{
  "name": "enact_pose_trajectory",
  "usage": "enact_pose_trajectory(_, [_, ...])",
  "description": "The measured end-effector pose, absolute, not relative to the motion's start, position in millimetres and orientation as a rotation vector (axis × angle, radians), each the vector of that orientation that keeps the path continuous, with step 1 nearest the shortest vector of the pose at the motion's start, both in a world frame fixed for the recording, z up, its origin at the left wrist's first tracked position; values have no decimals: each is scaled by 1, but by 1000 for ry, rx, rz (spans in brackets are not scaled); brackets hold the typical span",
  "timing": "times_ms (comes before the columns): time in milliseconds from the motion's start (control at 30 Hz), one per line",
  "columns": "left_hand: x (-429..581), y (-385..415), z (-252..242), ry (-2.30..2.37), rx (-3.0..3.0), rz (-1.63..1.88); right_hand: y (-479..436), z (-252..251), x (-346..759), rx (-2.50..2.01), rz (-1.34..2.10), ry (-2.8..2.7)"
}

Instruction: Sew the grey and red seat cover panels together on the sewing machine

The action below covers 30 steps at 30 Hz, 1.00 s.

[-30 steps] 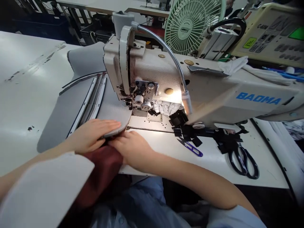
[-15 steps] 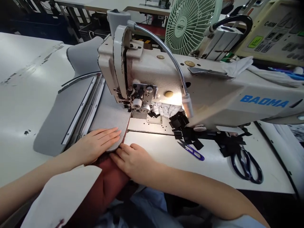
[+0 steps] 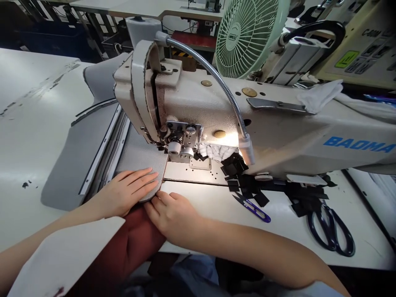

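Note:
A grey mesh fabric piece [image 3: 145, 150] with a rounded corner lies under the head of the sewing machine [image 3: 192, 103], its right edge running to the presser area. My left hand [image 3: 130, 189] rests flat on this piece near the corner, fingers stretched out and slightly apart. At the corner's edge, my right hand [image 3: 175, 214] pinches the fabric between curled fingers; the fingertips are partly hidden. Dark red fabric [image 3: 136, 235] hangs below both hands towards my lap. A white panel [image 3: 68, 251] overlaps it at lower left. The needle itself is hard to make out.
Purple thread snips [image 3: 253, 209] and dark-handled scissors [image 3: 332, 231] lie to the right of my right hand. Several black fabric scraps [image 3: 244, 181] are scattered by the machine bed. Left of it spreads grey fabric with white strips [image 3: 102, 148]. A green fan [image 3: 244, 37] stands behind.
The camera view has shifted, so the machine and scissors appear lower. The grey fabric's corner and both hands sit slightly closer to the machine's plate. Both hands keep their hold.

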State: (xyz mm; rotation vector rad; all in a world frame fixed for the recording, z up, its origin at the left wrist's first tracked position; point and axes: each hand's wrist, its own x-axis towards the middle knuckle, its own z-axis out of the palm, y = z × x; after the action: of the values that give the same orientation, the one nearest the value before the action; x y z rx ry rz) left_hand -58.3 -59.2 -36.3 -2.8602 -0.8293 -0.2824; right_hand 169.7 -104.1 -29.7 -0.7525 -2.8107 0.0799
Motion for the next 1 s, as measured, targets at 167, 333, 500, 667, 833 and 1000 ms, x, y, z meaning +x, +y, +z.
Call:
enact_pose_trajectory(167, [-55,-42,-41,-879,-2861,-277,-89,-34,173,-836,38,-2757])
enact_pose_trajectory(333, [-50,-24,-37,-883,-2864,-253,-73,-30,178,-901,151,-2796])
enact_pose_trajectory(500, [-52,-9,-35,-906,-2883,-189,-66,-29,181,-1008,70,-2764])
enact_pose_trajectory(667, [-53,1,-37,-826,-2861,-157,-61,-28,180,-1030,15,-2781])
enact_pose_trajectory(833, [-49,14,-38,-909,-2861,-88,-51,-25,182,-1088,-17,-2767])
enact_pose_trajectory(1000, [-47,28,-47,-995,-2879,-34,-41,-26,183,-1136,-37,-2740])
